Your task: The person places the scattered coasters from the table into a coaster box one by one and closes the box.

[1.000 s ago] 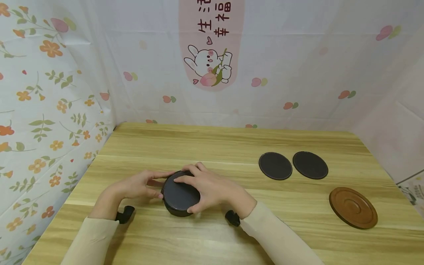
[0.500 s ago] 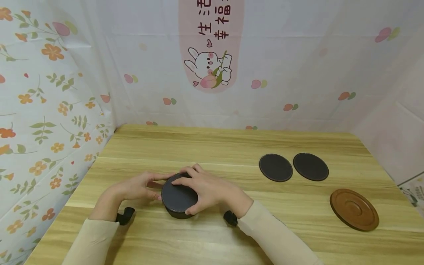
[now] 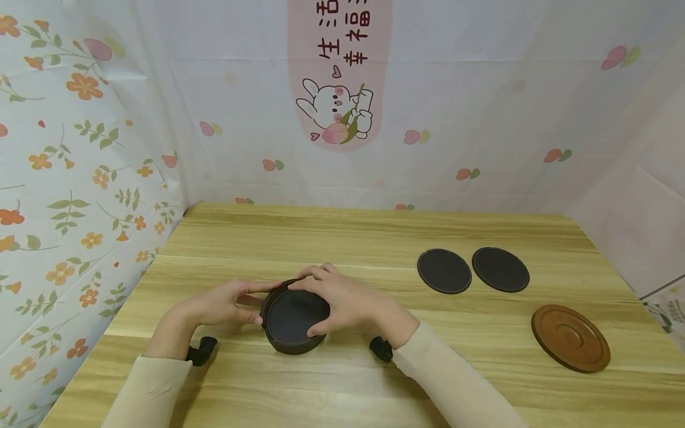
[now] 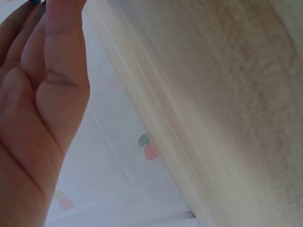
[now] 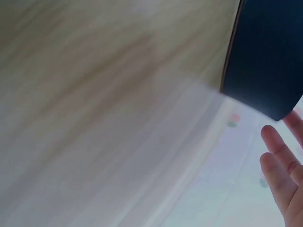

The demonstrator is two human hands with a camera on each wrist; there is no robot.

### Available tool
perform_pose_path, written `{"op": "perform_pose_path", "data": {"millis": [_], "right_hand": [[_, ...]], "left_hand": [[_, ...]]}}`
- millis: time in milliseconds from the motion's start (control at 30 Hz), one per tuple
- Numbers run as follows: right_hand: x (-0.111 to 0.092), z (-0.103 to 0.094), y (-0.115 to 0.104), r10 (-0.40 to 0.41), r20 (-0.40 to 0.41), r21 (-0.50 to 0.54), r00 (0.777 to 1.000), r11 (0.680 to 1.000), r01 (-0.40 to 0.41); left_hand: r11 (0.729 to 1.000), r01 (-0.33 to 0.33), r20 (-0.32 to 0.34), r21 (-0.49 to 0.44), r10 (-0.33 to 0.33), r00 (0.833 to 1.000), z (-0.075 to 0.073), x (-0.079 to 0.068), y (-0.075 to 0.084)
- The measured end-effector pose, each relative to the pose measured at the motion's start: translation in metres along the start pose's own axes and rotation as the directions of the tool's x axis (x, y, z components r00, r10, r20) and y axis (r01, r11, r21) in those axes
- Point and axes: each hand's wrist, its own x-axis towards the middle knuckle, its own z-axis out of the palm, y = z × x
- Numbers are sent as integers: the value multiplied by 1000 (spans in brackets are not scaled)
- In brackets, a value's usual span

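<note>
In the head view, a low, round black coaster holder (image 3: 291,348) sits on the table left of centre. My left hand (image 3: 222,304) grips its left side, thumb near and index finger along the far rim. A round black coaster (image 3: 291,318) lies at the holder's top, set toward the right, so the rim shows at left. My right hand (image 3: 350,303) holds that coaster from the right, with the thumb at its near edge and fingers at the far edge. The right wrist view shows the holder's dark side wall (image 5: 265,56) above several fingers (image 5: 279,151).
Two more black coasters (image 3: 444,271) (image 3: 500,269) lie flat at the back right of the wooden table (image 3: 342,386). A brown round disc (image 3: 570,339) with a ringed centre lies nearer the right edge. Printed cloth (image 3: 241,119) hangs behind and at the sides.
The coaster, which covered the holder's top, has shifted right and sits lower, baring the rim at left. My right hand has moved slightly right with it; the left stays put.
</note>
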Motion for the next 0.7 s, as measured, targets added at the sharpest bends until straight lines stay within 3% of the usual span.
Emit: {"op": "perform_pose_path", "data": {"millis": [700], "right_hand": [[-43,-18,39,102,-39,4,994,995,-102]], "left_hand": [[1000,3,-10,-3,-3,1000,2,2,2]]}}
